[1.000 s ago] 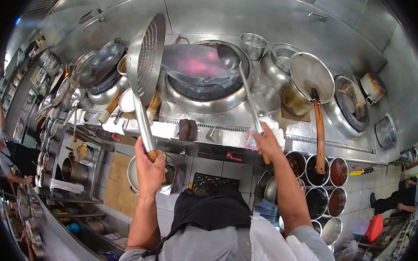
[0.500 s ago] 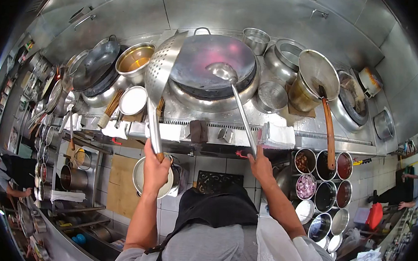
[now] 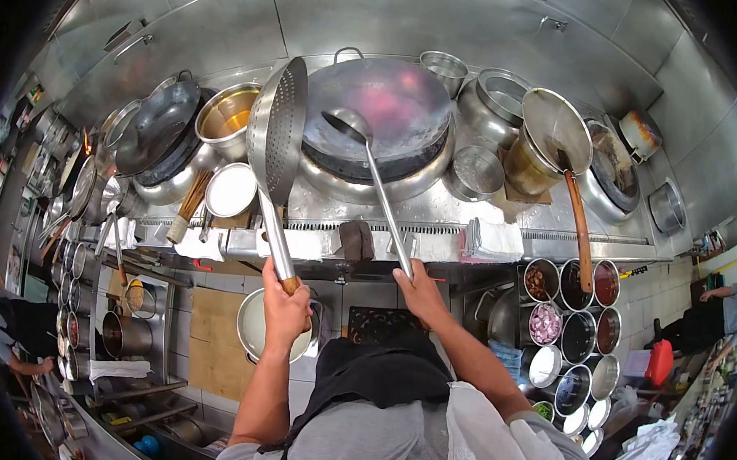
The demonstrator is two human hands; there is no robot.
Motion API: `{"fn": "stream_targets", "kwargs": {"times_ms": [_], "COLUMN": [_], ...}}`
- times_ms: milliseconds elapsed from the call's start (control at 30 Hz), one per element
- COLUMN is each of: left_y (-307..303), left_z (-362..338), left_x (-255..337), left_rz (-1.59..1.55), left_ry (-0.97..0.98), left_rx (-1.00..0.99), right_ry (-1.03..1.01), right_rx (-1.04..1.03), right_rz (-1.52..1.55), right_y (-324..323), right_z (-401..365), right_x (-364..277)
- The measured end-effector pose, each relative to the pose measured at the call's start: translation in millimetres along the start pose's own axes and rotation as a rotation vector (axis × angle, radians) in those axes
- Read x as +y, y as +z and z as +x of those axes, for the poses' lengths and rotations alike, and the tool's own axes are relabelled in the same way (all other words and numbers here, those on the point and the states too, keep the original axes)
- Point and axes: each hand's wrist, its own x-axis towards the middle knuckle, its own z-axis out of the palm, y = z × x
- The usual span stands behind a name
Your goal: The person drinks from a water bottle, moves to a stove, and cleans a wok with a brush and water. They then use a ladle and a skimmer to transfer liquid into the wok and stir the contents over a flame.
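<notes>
My left hand [image 3: 286,308] is wrapped round the wooden-ended handle of a large perforated strainer [image 3: 283,132], whose bowl stands on edge at the left side of the wok. In my right hand [image 3: 420,290] is the end of a long metal ladle [image 3: 384,197]. The ladle's bowl is over the left part of the large wok [image 3: 402,97], which rests on a round burner and shows a pinkish sheen inside. Left of the strainer are a pot of amber liquid [image 3: 226,118] and a round white-filled container [image 3: 231,189].
A second wok [image 3: 159,129] stands at the left. On the right, a fine sieve [image 3: 556,128] with a wooden handle lies over a pot. Several ingredient containers [image 3: 546,323] are below right. A white-filled pot [image 3: 255,324] is below my left hand. Other people [image 3: 29,323] are at both edges.
My right hand and the ladle have moved left, the ladle's bowl tilting over the wok's left part. The strainer has turned, showing more of its perforated face. The view has shifted slightly.
</notes>
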Motion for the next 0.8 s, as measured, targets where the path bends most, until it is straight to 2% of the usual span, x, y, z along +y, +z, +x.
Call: {"fn": "stream_targets", "kwargs": {"times_ms": [33,167,300,400,433,533,567,667,800], "left_y": [-2,-12,-14,-13,-13,-7,-4,7,7], "left_z": [0,-4,-12,-13,-14,-15,-17,-22,6], "left_x": [0,1,6,1,0,1,0,11,40], "left_rz": [-0.008,-0.002,0.036,0.055,0.065,0.084,0.096,0.091,0.145], "left_ry": [-0.003,-0.023,-0.019,0.006,0.008,0.036,0.044,0.025,0.096], "left_rx": [-0.008,-0.037,-0.01,-0.006,-0.013,-0.007,0.0,0.018,-0.036], "right_ry": [-0.02,0.026,0.013,-0.012,-0.241,-0.023,0.096,0.258,0.227], "right_rx": [0.045,0.056,0.096,0.156,0.213,0.167,0.061,-0.156,-0.462], "right_rz": [-0.13,-0.128,-0.112,-0.256,-0.269,-0.116,0.0,0.3,1.008], "right_y": [-2,-28,-49,-66,-70,-92,-105,-119,-134], "right_z": [10,23,9,26,45,57,46,49,35], "right_x": [9,43,43,58,86,78,39,19,24]}}
